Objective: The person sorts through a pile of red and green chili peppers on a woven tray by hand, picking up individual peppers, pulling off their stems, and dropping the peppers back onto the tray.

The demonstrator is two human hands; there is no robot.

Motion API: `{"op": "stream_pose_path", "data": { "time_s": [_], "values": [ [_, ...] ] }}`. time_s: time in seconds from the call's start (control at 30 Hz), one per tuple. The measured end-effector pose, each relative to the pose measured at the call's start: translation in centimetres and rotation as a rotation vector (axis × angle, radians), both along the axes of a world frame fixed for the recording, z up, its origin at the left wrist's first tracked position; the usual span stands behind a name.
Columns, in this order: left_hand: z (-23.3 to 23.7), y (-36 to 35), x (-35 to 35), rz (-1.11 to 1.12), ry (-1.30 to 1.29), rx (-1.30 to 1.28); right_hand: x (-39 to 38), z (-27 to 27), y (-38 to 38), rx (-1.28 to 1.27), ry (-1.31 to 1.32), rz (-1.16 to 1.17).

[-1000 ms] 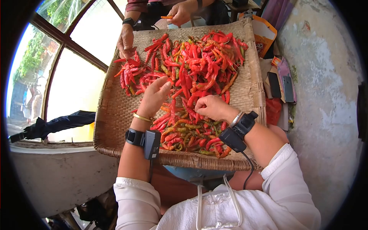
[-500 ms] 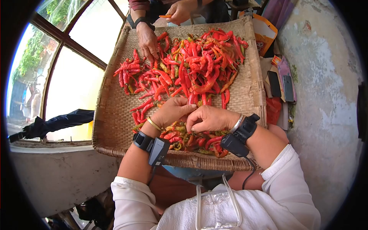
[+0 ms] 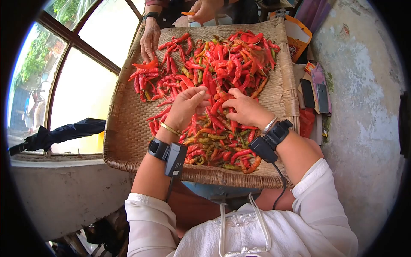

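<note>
A wide woven tray (image 3: 128,128) carries a heap of red chillies (image 3: 222,64), with some green and orange ones near me. My left hand (image 3: 185,107) rests palm down on the chillies at the tray's middle, fingers curled into them. Beside it, my right hand (image 3: 245,109) also lies on the pile with fingers bent among the chillies. Whether either hand grips a chilli is hidden. Each wrist wears a black device on a strap.
Across the tray another person's hand (image 3: 150,38) touches chillies at the far left, and their other hand (image 3: 204,10) holds an orange chilli. A window (image 3: 85,64) lies left, a folded umbrella (image 3: 64,135) on its sill. Phones (image 3: 314,94) lie right, by a rough wall.
Both my hands moved away from me, from the near pile to the tray's middle. The other person's hand shifted left toward the tray's far corner.
</note>
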State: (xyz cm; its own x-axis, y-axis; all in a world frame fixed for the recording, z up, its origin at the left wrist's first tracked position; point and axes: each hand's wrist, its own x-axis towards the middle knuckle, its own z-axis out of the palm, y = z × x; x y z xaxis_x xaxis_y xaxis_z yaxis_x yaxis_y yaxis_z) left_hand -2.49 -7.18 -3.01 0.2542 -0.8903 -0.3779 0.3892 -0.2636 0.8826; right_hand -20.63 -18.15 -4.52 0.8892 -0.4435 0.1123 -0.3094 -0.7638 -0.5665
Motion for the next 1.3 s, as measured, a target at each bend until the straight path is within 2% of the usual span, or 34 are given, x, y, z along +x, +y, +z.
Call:
{"op": "stream_pose_path", "data": {
  "time_s": [0.03, 0.1, 0.27, 0.37, 0.43, 0.5, 0.57, 0.6, 0.7, 0.83, 0.93, 1.03, 1.1, 1.13, 1.17, 1.2, 1.27, 1.3],
  "values": [
    [-0.1, -0.1, -0.9, 0.002, 0.001, 0.001, 0.1, 0.0, 0.2, 0.021, 0.111, -0.001],
    [0.0, -0.2, -2.4, -0.139, -0.255, 0.007, 0.3, 0.1, 0.0, 0.011, 0.105, 0.006],
    [0.2, 0.0, -3.3, -0.152, -0.249, 0.002, 0.8, 1.8, 0.9, -0.001, 0.044, 0.065],
    [0.2, 0.0, -3.1, -0.123, -0.233, 0.000, 0.8, 1.8, 2.2, -0.124, -0.067, 0.155],
    [-0.1, 0.0, -2.3, -0.220, -0.261, 0.091, 0.7, 2.1, 2.4, -0.103, -0.074, 0.172],
    [0.4, 0.1, -1.5, -0.221, -0.232, 0.094, 0.6, 2.2, 2.3, -0.086, -0.075, 0.190],
    [1.3, 0.2, -0.9, -0.188, -0.194, 0.139, 0.8, 2.4, 1.8, 0.105, -0.288, 0.089],
    [1.8, 0.4, -0.5, -0.189, -0.193, 0.139, 0.7, 2.6, 1.5, 0.106, -0.288, 0.089],
    [2.6, 0.9, 1.0, -0.320, -0.241, 0.121, 0.1, 2.9, 0.4, 0.120, -0.125, -0.097],
    [3.1, 1.4, 0.6, -0.387, -0.299, 0.139, 0.0, 2.5, 0.4, 0.143, -0.077, -0.117],
    [2.6, 1.5, 0.7, -0.493, -0.215, 0.088, 0.3, 2.3, 0.8, 0.220, -0.062, -0.104],
    [3.1, 1.5, 0.3, -0.410, -0.196, 0.039, 0.2, 2.2, 1.1, 0.312, -0.151, -0.015],
    [3.5, 1.7, 1.0, -0.362, -0.081, 0.003, -0.2, 1.9, 1.0, 0.106, 0.053, 0.136],
    [3.6, 1.7, 1.5, -0.366, -0.080, 0.005, -0.2, 2.0, 1.0, 0.109, 0.053, 0.133],
    [3.7, 1.7, 2.3, -0.307, -0.016, -0.061, -0.2, 2.2, 1.0, 0.061, 0.219, 0.078],
    [3.9, 1.8, 2.9, -0.246, 0.048, -0.128, -0.2, 2.4, 0.9, 0.011, 0.385, 0.024],
    [3.8, 1.9, 3.8, -0.016, 0.142, -0.253, -0.2, 2.7, 0.7, 0.028, 0.350, 0.026],
    [4.2, 1.6, 3.7, 0.170, 0.178, -0.295, -0.2, 2.7, 0.7, 0.046, 0.315, 0.031]
  ]
}}
